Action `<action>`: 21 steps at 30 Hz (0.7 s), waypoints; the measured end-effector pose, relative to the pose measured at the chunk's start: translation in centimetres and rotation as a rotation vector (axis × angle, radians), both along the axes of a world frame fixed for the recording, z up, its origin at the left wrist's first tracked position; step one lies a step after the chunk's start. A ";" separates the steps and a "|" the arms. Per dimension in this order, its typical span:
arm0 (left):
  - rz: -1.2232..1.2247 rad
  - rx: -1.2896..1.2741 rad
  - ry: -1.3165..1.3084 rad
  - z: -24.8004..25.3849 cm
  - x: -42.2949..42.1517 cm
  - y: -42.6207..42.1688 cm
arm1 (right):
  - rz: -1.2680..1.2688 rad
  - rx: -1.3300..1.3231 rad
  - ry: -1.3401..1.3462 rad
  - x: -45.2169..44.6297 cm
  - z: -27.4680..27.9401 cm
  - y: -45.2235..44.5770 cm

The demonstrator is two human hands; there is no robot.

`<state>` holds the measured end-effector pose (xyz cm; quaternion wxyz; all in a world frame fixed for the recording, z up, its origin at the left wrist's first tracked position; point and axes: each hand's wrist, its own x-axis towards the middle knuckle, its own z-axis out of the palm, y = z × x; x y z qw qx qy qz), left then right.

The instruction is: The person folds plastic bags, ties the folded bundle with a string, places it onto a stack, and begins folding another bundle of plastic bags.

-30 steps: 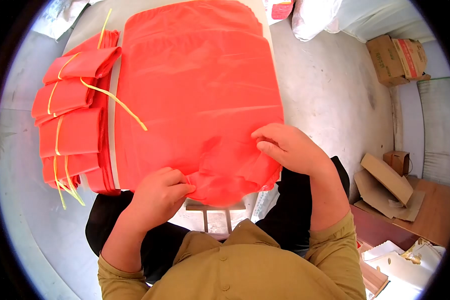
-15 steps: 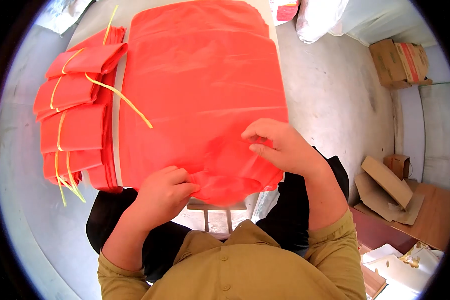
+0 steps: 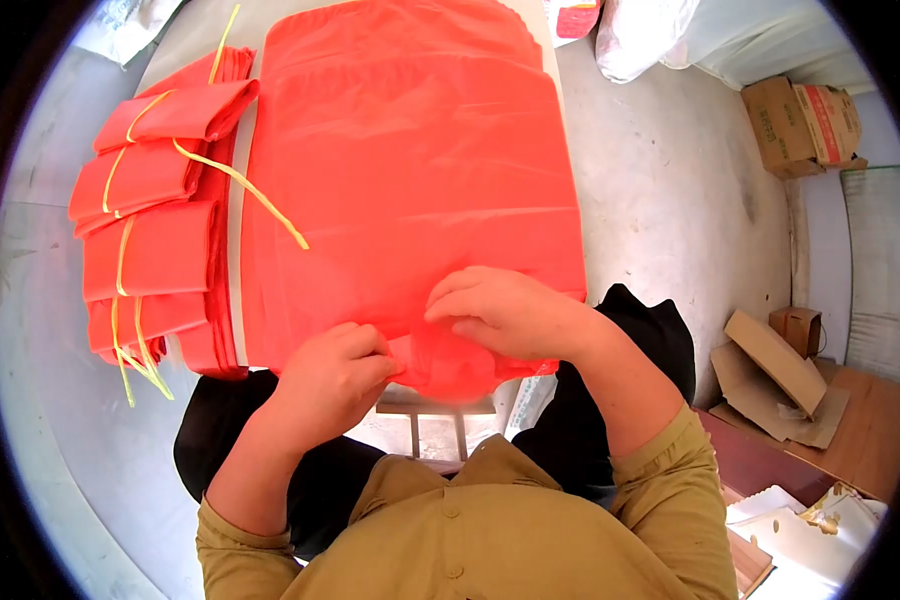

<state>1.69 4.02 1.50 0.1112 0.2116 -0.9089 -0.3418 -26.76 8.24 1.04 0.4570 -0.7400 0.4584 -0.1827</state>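
A wide stack of flat red plastic bags (image 3: 410, 170) lies in front of me, its near edge crumpled. My left hand (image 3: 338, 375) pinches the near edge of the top bag, left of the middle. Over the crumpled part, my right hand (image 3: 490, 310) is bent with its fingers partly spread and thumb below; nothing shows held in it. Folded red bundles (image 3: 145, 250) tied with yellow ties are piled at the left. One loose yellow tie (image 3: 245, 185) reaches from them onto the stack.
A stool (image 3: 436, 410) stands under the near edge, between the knees. On the right are a printed carton (image 3: 802, 125), an opened cardboard box (image 3: 775, 375) and a brown wooden surface (image 3: 875, 425). A white sack (image 3: 635, 40) stands beyond the stack.
My right hand has moved left and inward from the stack's right side, closer to my left hand. My left hand keeps its pinch. The view has shifted slightly.
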 end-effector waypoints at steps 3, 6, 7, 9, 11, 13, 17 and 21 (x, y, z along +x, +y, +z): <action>0.031 0.027 0.040 0.0 -0.2 0.1 | 0.013 0.045 -0.034 0.2 -0.4 0.0; 0.034 0.077 0.062 -0.4 -0.1 -0.1 | -0.059 0.107 -0.071 0.3 -0.1 0.0; 0.031 0.097 0.063 -0.5 0.0 -0.2 | -0.108 0.122 -0.087 0.3 0.0 0.0; 0.013 0.091 0.066 -0.6 0.0 -0.4 | -0.170 0.123 -0.094 0.0 0.4 -0.1; 0.002 0.093 0.057 -0.6 0.1 -0.5 | -0.191 0.095 -0.080 -0.4 0.8 -0.1; 0.006 0.100 0.037 -0.4 0.1 -0.4 | -0.192 -0.024 -0.061 -0.9 1.8 0.1; 0.023 0.101 0.042 -0.5 0.4 -0.4 | -0.043 -0.236 -0.079 -3.0 2.8 1.2; 0.043 0.141 0.055 -0.7 0.5 -0.6 | -0.047 -0.262 0.286 -1.1 5.0 2.8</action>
